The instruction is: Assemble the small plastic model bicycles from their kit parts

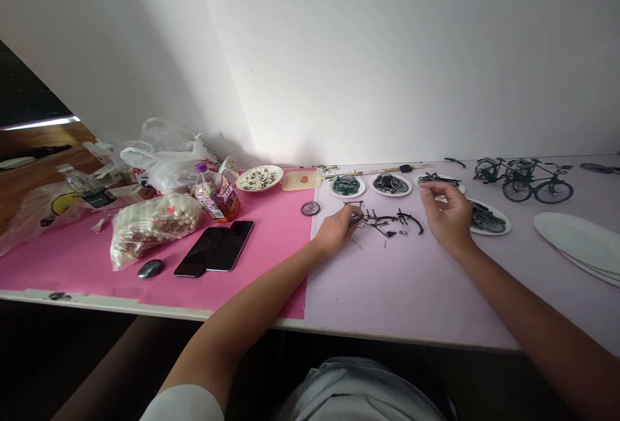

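My left hand (338, 228) rests on the lilac tabletop with its fingers closed on a small dark model-bicycle part (356, 219). Most of that part is hidden by the fingers. Beside it lie loose black bicycle pieces (380, 219), among them a curved mudguard-like strip (413, 221). My right hand (448, 214) is raised in front of a plate of black parts (440, 182), thumb and forefinger pinched together. Whatever it may hold is too small to make out. A spoked wheel (310, 208) lies left of my left hand.
Plates with green parts (347, 192), wheels (390, 192) and more wheels (489, 226) stand around. Assembled model bicycles (537, 182) and stacked white plates (576, 234) are at right. Leftward are phones (201, 253), a mouse (150, 269), a drink bottle (217, 195) and bags (155, 224).
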Demonstrator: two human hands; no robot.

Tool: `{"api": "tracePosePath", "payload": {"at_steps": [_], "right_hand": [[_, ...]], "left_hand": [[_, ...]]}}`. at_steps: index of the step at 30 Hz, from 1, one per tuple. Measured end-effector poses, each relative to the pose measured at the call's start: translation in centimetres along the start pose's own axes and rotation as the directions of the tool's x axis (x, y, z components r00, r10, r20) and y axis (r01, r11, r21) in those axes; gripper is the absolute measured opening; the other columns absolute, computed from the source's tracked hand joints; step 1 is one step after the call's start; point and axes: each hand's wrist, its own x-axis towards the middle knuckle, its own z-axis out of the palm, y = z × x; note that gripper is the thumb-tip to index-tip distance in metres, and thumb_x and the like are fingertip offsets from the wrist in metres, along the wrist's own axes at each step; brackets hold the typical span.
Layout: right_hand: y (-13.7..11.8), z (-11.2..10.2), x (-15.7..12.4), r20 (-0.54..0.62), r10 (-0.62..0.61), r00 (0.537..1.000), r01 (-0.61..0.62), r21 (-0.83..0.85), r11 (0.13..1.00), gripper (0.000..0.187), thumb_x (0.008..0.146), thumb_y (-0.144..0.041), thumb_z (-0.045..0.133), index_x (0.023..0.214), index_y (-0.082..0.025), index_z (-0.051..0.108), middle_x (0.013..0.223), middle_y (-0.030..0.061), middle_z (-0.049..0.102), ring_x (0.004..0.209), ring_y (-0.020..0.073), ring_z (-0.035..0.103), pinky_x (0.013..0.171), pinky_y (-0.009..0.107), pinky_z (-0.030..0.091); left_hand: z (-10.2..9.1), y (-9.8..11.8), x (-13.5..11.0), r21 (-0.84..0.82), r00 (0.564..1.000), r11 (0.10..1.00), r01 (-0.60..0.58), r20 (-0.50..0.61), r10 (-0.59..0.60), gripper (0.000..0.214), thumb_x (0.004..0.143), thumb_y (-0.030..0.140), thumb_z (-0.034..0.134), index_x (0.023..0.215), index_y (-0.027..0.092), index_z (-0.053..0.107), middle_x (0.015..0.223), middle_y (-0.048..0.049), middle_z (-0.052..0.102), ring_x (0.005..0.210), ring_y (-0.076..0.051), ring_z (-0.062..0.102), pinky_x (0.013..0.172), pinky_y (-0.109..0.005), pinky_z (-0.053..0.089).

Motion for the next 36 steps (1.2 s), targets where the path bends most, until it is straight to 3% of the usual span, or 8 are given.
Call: {"api": "tracePosePath", "payload": {"at_steps": [4, 16, 21, 24, 28, 33, 36], "right_hand": [[0.8, -0.1, 0.6, -0.065, 0.004, 0.998, -0.004, -0.003, 1.0, 0.028, 0.093, -0.047, 0.061, 0.096, -0.021, 0.071, 0.095, 0.0093, 0.072, 0.084, 0.0238, 0.065, 0.066, 0.034, 0.053], [0.5, 0.1, 0.0, -0.011, -0.002, 1.0, 0.002, 0.009, 1.0, 0.019, 0.093, -0.04, 0.062, 0.096, -0.023, 0.071, 0.096, 0.0078, 0.071, 0.086, 0.0233, 0.066, 0.068, 0.034, 0.055], [1.0, 0.4, 0.1, 0.139, -0.081, 0.987, 0.079, 0.021, 0.997, 0.015, 0.091, -0.035, 0.064, 0.096, -0.024, 0.072, 0.104, 0.0087, 0.072, 0.102, 0.0267, 0.067, 0.087, 0.041, 0.057], [1.7, 0.7, 0.0, 0.275, -0.054, 0.96, 0.067, -0.038, 0.997, 0.019, 0.09, -0.033, 0.063, 0.103, -0.025, 0.073, 0.115, 0.0091, 0.073, 0.117, 0.0298, 0.064, 0.098, 0.048, 0.054], [2.7, 1.0, -0.5, 0.481, 0.029, 0.876, 0.0, -0.06, 0.998, 0.022, 0.089, -0.038, 0.066, 0.105, -0.026, 0.076, 0.12, 0.0085, 0.073, 0.123, 0.0308, 0.062, 0.107, 0.052, 0.048], [3.3, 1.4, -2.0, 0.736, 0.084, 0.672, 0.02, -0.131, 0.991, 0.034, 0.083, -0.052, 0.075, 0.11, -0.031, 0.079, 0.14, 0.0078, 0.065, 0.147, 0.0366, 0.04, 0.118, 0.055, 0.038], [3.5, 1.6, -2.5, 0.787, 0.075, 0.612, 0.034, -0.121, 0.992, 0.037, 0.085, -0.056, 0.073, 0.112, -0.031, 0.078, 0.14, 0.0077, 0.065, 0.145, 0.0361, 0.042, 0.12, 0.054, 0.036]], "left_hand": [[0.0, -0.1, 0.0, 0.0, 1.0, 1.0, 0.005, 0.001, -0.005, 0.024, 0.106, 0.038, 0.048, 0.126, 0.026, 0.052, 0.125, -0.0075, 0.07, 0.109, -0.024, 0.071, 0.094, -0.037, 0.056], [-0.2, -0.1, -0.1, -0.008, 1.0, 1.0, 0.001, 0.031, -0.001, 0.023, 0.106, 0.037, 0.046, 0.125, 0.025, 0.051, 0.126, -0.0075, 0.07, 0.107, -0.024, 0.071, 0.093, -0.037, 0.056], [-0.2, -0.1, -0.1, -0.004, 0.999, 1.0, -0.001, 0.036, 0.002, 0.023, 0.106, 0.037, 0.047, 0.126, 0.025, 0.052, 0.124, -0.0067, 0.071, 0.11, -0.024, 0.071, 0.095, -0.037, 0.055], [-0.2, -0.1, -0.1, 0.0, 0.999, 1.0, 0.0, 0.038, 0.0, 0.023, 0.106, 0.036, 0.047, 0.126, 0.026, 0.052, 0.123, -0.0063, 0.071, 0.109, -0.024, 0.071, 0.094, -0.037, 0.056], [-0.2, 0.0, -0.1, -0.001, 0.999, 1.0, 0.015, 0.041, -0.015, 0.023, 0.106, 0.035, 0.048, 0.126, 0.026, 0.052, 0.124, -0.0064, 0.071, 0.108, -0.024, 0.072, 0.093, -0.037, 0.056], [-0.1, 0.1, 0.0, 0.003, 0.999, 1.0, 0.01, 0.049, -0.01, 0.022, 0.106, 0.035, 0.047, 0.125, 0.025, 0.052, 0.125, -0.0066, 0.071, 0.108, -0.023, 0.072, 0.092, -0.035, 0.056], [-0.1, 0.0, 0.1, 0.002, 0.999, 1.0, -0.003, 0.043, 0.003, 0.021, 0.106, 0.035, 0.047, 0.124, 0.024, 0.052, 0.126, -0.0074, 0.071, 0.109, -0.024, 0.071, 0.092, -0.035, 0.055]]}}
